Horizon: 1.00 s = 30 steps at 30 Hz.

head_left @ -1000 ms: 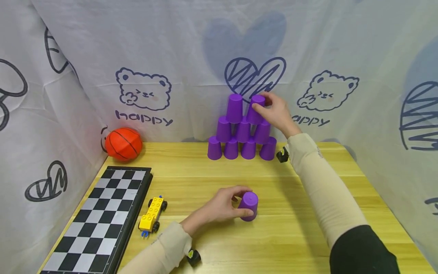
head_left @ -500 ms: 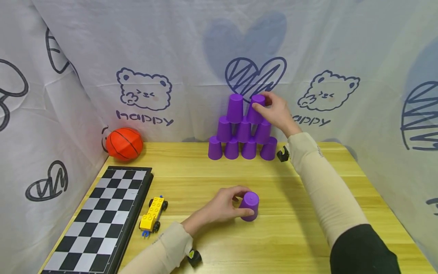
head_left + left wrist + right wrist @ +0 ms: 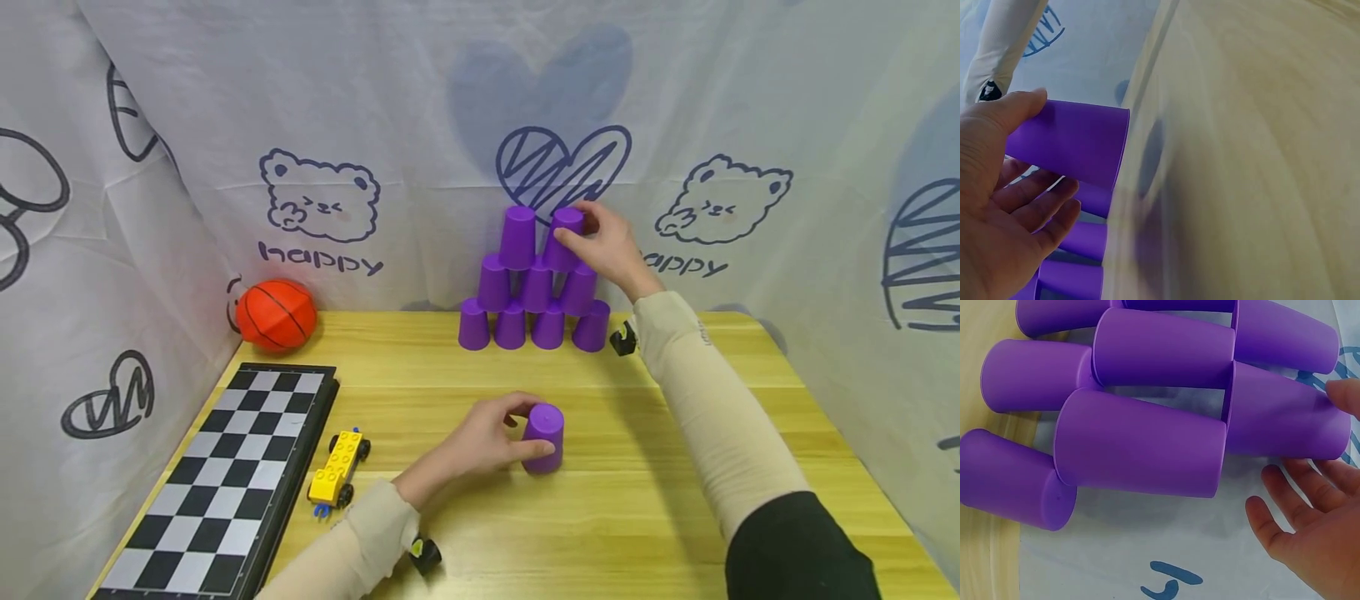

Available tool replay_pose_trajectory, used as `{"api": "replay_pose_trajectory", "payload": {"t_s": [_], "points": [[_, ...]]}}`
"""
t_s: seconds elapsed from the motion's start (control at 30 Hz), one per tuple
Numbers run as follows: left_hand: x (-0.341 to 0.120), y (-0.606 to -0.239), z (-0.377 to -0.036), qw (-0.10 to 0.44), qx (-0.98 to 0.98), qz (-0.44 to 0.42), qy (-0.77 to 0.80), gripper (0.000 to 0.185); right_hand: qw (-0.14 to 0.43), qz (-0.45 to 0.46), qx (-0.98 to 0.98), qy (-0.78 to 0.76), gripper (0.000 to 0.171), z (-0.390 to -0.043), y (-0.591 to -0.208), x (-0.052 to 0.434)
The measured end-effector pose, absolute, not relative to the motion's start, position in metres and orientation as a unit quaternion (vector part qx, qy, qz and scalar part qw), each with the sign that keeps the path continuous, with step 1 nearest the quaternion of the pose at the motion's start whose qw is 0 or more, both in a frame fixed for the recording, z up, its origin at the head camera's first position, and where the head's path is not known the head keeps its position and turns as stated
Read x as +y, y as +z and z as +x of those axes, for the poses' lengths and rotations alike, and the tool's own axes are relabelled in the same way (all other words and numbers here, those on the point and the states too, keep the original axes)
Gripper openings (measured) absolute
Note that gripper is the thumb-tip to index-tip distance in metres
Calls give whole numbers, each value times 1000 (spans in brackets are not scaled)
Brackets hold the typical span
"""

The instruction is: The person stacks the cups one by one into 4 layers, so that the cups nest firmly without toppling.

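Near the table's middle, my left hand (image 3: 483, 442) grips an upside-down purple cup (image 3: 545, 429) between thumb and fingers. In the left wrist view that cup (image 3: 1082, 140) appears slightly off the wood, with a shadow beside it. Farther back stands a pyramid of purple cups (image 3: 536, 287), several in the bottom row, three in the middle and two on top. My right hand (image 3: 606, 250) pinches the right cup (image 3: 558, 257) of the top row. That cup (image 3: 1285, 419) rests on the row beneath it in the right wrist view, thumb on one side, fingers on the other.
A folded checkered board (image 3: 225, 467) lies along the left side of the wooden table (image 3: 637, 517). Beside it is a yellow toy car (image 3: 337, 467). An orange ball (image 3: 277, 315) sits at the back left corner. Printed cloth (image 3: 435, 125) hangs close behind the cups.
My left hand has raised its cup slightly, or shifted it a little away from me. The right hand keeps its hold on the top-row cup, and the pyramid is unchanged.
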<state>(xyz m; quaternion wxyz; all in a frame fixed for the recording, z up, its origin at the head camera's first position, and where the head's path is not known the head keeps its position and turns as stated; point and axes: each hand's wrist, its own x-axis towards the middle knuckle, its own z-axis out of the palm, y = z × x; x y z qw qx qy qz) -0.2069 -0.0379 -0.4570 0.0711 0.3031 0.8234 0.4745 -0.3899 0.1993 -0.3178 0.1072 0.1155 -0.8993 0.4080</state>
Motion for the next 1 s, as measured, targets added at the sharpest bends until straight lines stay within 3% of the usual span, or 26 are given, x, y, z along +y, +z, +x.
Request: {"api": "replay_pose_trajectory", "payload": {"t_s": [0.27,0.5,0.73,1.0], "points": [[-48,-441,-218,38,823,297,483,52,117,92,-885,442,75,-376,-327,218],[-61,-410,-236,-28,824,267,499,53,161,70,-878,444,57,-355,-353,257],[-75,-377,-250,-54,801,232,549,52,121,99,-890,429,49,-357,-405,279],[-81,-341,-269,-121,791,241,549,51,78,90,-898,424,50,-357,-444,284]]}}
